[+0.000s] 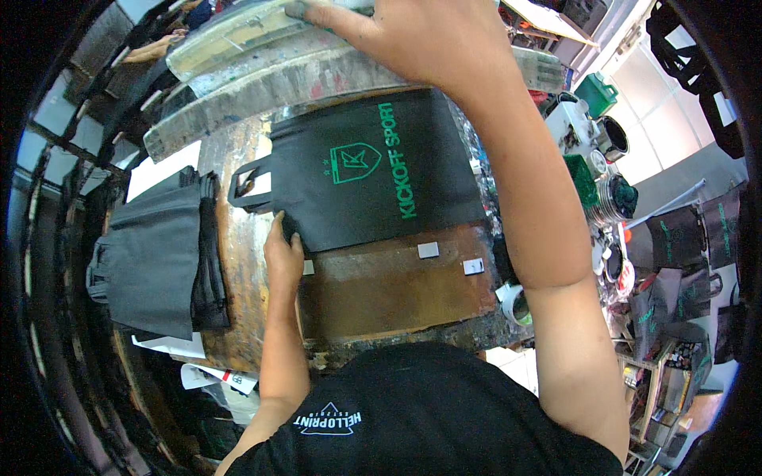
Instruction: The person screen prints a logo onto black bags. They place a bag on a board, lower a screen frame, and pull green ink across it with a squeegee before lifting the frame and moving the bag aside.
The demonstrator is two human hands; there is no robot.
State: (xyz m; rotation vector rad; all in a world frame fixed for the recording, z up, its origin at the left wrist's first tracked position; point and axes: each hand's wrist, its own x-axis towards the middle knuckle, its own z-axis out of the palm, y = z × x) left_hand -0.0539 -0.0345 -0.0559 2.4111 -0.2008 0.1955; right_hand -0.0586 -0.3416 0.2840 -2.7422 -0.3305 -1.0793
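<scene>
A black tote bag [317,159] with a green print lies over the far part of a brown printing board [381,297]. Its looped handle points left. My left hand [283,252] is at the bag's near-left corner, with thumb and forefinger closed on the fabric edge. At the top of the view, my right hand [425,36] reaches across to a raised screen-printing frame [278,99]. The right thumb lies along the frame; its other fingers are cut off by the picture's upper edge. Small white tabs [428,251] stick to the bare near part of the board.
A stack of plain black bags [155,258] lies at the table's left. Paint cans [615,194], a green jug [597,95] and other tubs crowd the right side. Printed black bags [675,238] are spread farther right. Dark racks [59,262] line the left.
</scene>
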